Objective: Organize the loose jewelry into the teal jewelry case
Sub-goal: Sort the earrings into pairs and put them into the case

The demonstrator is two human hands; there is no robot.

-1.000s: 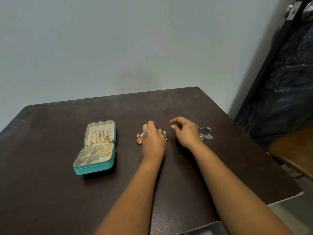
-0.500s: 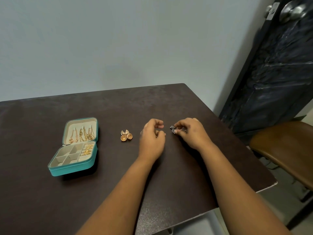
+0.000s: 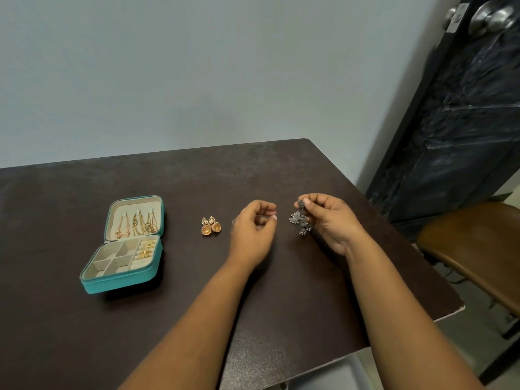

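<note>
Pinching the silver earrings (image 3: pixel 300 222) in our right hand (image 3: pixel 329 220), well right of the open teal jewelry case (image 3: pixel 123 273), our left hand (image 3: pixel 253 232) loosely curled and empty, we judge ourselves mid-pickup and must next carry them into a free compartment.

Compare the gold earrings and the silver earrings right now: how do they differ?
Colour: the gold earrings are yellow-gold with dome bells; the silver earrings are grey and lacy.
Place: the gold earrings lie on the table, right of the case; the silver earrings hang lifted above it.
Hold: nothing touches the gold earrings; the right hand pinches the silver earrings.
Both are still outside the case.
</note>
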